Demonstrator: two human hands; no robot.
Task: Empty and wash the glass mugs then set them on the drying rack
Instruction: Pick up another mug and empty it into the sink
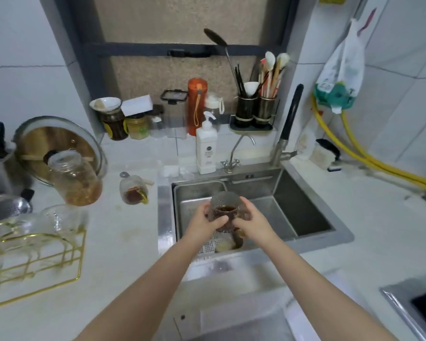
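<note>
Both hands on one glass mug [223, 210], held over the left part of the steel sink [305, 212]. Left hand [207, 222] wraps the mug's left side, thumb across the front. Right hand [250, 221] grips the right side, fingers curled round it by the handle. Mug is roughly upright, dark brown liquid inside, textured glass wall. Below it in the sink: a perforated drain tray [207, 247] with some brownish residue on it.

Second glass mug [133, 190] sits on the white counter [123, 242] left of the sink, with dark liquid and a lemon slice in it. Large glass jar [75, 179] with amber liquid stands further left, in front of a glass pot lid [59, 143]. Gold wire drying rack [35, 252] on the counter's far left, clear glassware on it, blurred.

Behind the sink: white pump bottle [206, 146], small tap [231, 158], black-spouted faucet [287, 124], utensil holder [255, 112].
</note>
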